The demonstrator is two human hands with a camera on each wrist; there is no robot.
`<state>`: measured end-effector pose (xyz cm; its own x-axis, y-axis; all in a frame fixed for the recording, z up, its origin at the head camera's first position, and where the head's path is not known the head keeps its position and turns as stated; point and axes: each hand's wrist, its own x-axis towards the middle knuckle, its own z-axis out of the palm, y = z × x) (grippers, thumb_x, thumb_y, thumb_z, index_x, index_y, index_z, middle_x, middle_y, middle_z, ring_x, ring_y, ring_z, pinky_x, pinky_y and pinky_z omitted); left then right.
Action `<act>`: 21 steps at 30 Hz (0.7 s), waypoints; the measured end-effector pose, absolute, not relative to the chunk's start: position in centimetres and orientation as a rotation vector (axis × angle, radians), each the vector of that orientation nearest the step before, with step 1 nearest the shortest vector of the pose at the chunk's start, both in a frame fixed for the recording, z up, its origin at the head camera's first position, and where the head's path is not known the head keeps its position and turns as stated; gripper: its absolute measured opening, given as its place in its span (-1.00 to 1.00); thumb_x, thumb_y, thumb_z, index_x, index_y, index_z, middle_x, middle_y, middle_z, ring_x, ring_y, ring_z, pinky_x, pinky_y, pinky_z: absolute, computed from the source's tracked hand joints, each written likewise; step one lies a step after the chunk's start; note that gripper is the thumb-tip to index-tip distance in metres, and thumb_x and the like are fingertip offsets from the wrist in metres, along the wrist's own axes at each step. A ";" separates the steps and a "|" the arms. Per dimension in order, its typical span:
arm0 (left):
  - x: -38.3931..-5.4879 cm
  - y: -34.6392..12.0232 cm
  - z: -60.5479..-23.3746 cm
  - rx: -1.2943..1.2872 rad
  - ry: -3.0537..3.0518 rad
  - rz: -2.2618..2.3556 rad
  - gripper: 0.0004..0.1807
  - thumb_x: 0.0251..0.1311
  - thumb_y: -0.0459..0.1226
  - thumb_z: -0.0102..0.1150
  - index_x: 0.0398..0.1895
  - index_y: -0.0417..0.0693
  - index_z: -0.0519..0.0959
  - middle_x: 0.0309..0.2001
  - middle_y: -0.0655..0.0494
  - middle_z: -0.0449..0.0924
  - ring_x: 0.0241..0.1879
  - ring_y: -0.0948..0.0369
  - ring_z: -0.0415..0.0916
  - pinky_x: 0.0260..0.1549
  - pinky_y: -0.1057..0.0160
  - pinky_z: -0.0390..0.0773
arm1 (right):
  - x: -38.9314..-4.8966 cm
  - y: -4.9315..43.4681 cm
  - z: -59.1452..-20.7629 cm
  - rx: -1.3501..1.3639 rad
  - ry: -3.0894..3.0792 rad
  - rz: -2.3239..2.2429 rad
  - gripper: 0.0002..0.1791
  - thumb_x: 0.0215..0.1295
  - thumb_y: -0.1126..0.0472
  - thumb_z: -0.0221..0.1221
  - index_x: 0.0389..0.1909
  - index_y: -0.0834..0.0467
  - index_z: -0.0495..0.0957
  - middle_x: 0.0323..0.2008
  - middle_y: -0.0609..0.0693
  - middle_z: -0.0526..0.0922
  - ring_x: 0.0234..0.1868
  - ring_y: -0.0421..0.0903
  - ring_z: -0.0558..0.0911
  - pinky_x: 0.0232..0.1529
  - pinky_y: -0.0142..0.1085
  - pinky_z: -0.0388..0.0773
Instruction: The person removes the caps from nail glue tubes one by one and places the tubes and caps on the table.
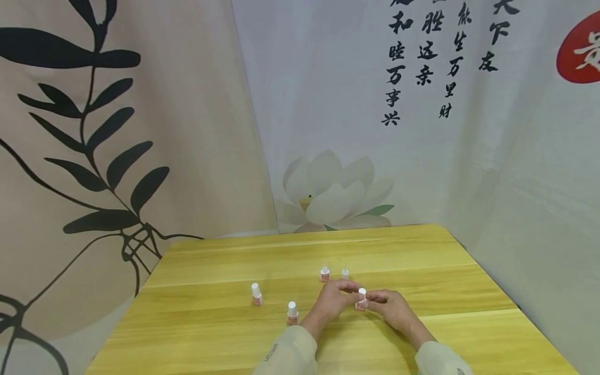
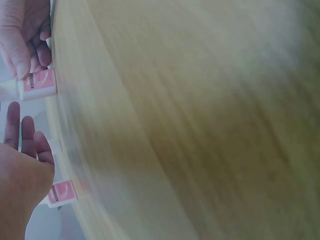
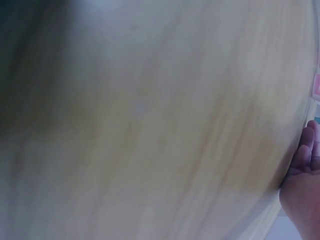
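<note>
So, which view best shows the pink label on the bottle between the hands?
Left wrist: the pink label is largest there. Head shows it small; right wrist shows, at most, a cut-off sliver.

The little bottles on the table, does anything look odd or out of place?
One thing: the small white piece just beyond the left hand has a thin spike pointing up, unlike the tall-capped bottles. It may be a cap stood upside down; the bottle beside it has a shorter top. I see no spill.
</note>
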<state>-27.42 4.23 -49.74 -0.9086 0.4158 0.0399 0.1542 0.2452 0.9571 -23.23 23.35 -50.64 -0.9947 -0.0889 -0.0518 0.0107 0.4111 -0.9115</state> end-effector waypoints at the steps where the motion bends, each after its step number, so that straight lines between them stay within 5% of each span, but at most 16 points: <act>1: -27.4 4.2 -49.8 0.533 2.293 1.722 -0.83 0.16 -0.15 0.41 -0.19 0.10 0.72 -0.15 0.27 0.58 -0.05 0.17 0.47 -0.09 0.07 0.53 | -23.2 23.3 -50.7 -0.075 2.556 -1.657 -0.69 0.25 -0.04 0.32 -0.08 0.04 0.71 0.01 0.00 0.67 0.09 0.03 0.57 0.12 0.25 0.36; 21: -27.2 4.3 -49.8 0.531 2.278 1.767 -0.80 0.16 -0.18 0.42 -0.15 0.04 0.71 -0.17 0.24 0.59 -0.08 0.19 0.47 -0.14 0.14 0.53 | -23.3 23.4 -50.9 -0.046 2.568 -1.648 -0.68 0.25 -0.03 0.33 -0.10 0.08 0.72 0.00 0.00 0.64 0.06 0.02 0.55 0.07 0.14 0.44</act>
<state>-27.16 4.33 -49.83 -0.9131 0.4041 0.0540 0.1528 0.2165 0.9643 -23.33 23.40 -50.93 -0.9955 -0.0739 -0.0590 0.0228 0.4174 -0.9084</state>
